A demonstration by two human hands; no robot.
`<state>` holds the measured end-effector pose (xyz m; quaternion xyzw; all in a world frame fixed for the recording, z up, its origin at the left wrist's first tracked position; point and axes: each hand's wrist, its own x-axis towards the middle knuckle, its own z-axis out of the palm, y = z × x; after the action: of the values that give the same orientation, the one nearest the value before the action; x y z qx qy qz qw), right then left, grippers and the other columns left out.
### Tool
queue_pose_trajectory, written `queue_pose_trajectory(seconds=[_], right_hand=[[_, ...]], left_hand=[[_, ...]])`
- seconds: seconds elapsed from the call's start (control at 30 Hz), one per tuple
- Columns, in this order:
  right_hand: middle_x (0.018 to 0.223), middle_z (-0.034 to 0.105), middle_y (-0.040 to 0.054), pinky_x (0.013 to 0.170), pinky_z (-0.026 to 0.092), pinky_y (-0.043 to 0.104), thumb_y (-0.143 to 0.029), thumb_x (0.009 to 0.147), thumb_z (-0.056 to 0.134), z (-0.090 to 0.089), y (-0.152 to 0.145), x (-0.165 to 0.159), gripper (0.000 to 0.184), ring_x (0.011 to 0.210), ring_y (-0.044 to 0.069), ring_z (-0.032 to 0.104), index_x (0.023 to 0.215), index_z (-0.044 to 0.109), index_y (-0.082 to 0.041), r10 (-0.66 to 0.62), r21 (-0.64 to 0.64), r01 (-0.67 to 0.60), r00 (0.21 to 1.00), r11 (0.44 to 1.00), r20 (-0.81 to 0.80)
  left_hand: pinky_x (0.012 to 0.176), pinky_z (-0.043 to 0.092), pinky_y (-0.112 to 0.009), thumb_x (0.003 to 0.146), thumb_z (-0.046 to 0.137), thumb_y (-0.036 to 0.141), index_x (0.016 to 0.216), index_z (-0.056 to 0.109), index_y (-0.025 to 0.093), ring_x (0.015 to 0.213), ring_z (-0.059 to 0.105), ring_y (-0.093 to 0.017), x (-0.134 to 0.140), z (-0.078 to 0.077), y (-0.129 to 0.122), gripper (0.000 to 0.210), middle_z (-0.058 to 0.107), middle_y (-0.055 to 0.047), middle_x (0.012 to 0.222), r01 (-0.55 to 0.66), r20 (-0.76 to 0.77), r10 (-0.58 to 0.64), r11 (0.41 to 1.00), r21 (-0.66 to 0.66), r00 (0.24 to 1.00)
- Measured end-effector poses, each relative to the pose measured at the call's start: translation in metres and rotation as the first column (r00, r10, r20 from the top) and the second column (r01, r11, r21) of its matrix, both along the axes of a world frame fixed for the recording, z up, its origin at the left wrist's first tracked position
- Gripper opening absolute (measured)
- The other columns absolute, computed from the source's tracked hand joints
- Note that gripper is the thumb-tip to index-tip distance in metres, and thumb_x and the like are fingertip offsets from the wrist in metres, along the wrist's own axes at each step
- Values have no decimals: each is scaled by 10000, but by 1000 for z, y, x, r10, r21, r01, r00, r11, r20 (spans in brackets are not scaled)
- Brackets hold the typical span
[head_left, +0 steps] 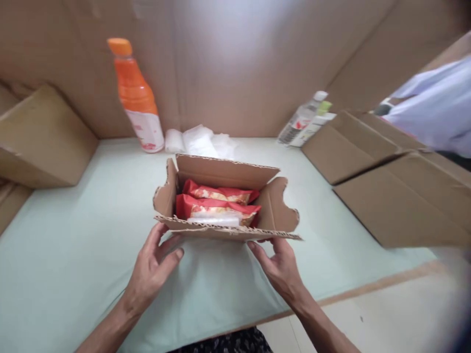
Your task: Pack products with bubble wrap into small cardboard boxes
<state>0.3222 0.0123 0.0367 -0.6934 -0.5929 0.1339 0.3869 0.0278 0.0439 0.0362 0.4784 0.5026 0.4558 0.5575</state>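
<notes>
An open cardboard box (272, 201) sits before me on the table with its flaps raised. Inside lie two red snack packets (217, 203), side by side. A clear or whitish plastic piece (213, 221) rests against the front one. My left hand (152, 264) is at the box's front left corner, thumb apart from the fingers, fingertips partly behind the front flap. At the front right corner, my right hand (277, 262) has its thumb apart and its fingertips hidden under the flap. Whether either hand presses on the box is unclear.
An orange bottle (139, 98) and crumpled white plastic (200, 141) stand by the cardboard back wall. A clear bottle (301, 120) leans at the back right, beside closed cardboard boxes (408, 196). More cardboard (47, 142) is at left. A pale green cloth (99, 220) covers the table.
</notes>
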Motion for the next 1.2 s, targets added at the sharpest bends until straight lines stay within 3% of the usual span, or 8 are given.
queue_pose_trajectory(seconds=[0.13,0.23,0.37,0.5,0.77,0.9,1.07,1.2], right_hand=[[831,697,65,603,536,346,-514,855,658,-1,11,32,315,710,214,642,939,618,-213,-103,19,104,993,994,-50],[1057,712,98,731,582,386,-470,858,653,-5,17,77,405,871,233,675,1161,601,-207,-171,60,177,980,982,-101],[1394,603,167,868,583,449,-460,844,625,-24,27,129,643,1156,292,637,1417,500,-198,-246,44,255,958,966,-149],[1485,553,175,945,558,490,-485,853,612,-42,39,165,748,1270,327,595,1523,432,-204,-231,-61,226,965,972,-122],[1470,568,209,1079,464,585,-395,826,593,-52,85,224,724,1304,367,567,1487,471,-127,-288,-28,291,954,956,88],[1507,533,191,1117,429,600,-382,850,585,-60,84,229,680,1345,356,539,1484,463,-167,-332,-11,336,934,942,131],[1620,387,200,1034,502,536,-393,889,546,-56,77,227,755,1326,326,563,1578,319,-183,-327,-28,328,945,944,24],[1627,402,166,1055,468,581,-364,848,593,-50,81,226,846,1333,342,559,1608,248,-223,-320,-77,324,945,943,64]], left_hand=[[1151,496,-486,841,714,367,1442,467,225,1438,485,-322,52,0,51,665,512,-121,1510,134,25,-137,985,110,990],[1147,486,-533,784,706,353,1485,410,201,1460,448,-352,128,-8,107,775,472,-159,1541,255,4,-262,942,219,965],[1226,365,-556,698,720,268,1570,259,136,1595,145,-398,243,-28,157,995,183,-231,1684,366,-202,-314,868,334,928],[1238,345,-550,659,707,212,1523,378,91,1487,409,-385,317,-44,160,932,435,-248,1568,560,-299,-479,760,329,825],[1249,322,-505,636,706,236,1384,573,131,1438,471,-360,376,-44,182,767,545,-186,1511,687,-414,-557,655,314,720],[1174,412,-496,701,670,231,1267,631,175,1302,576,-326,393,-40,205,570,632,-141,1355,639,-413,-509,712,292,756],[1080,478,-485,766,621,201,1520,345,134,1311,537,-320,388,-43,231,806,426,-225,1508,472,-375,-358,837,277,855],[1091,484,-466,736,641,209,1540,322,123,1297,544,-305,397,-50,246,869,432,-219,1525,486,-297,-400,810,327,867]])
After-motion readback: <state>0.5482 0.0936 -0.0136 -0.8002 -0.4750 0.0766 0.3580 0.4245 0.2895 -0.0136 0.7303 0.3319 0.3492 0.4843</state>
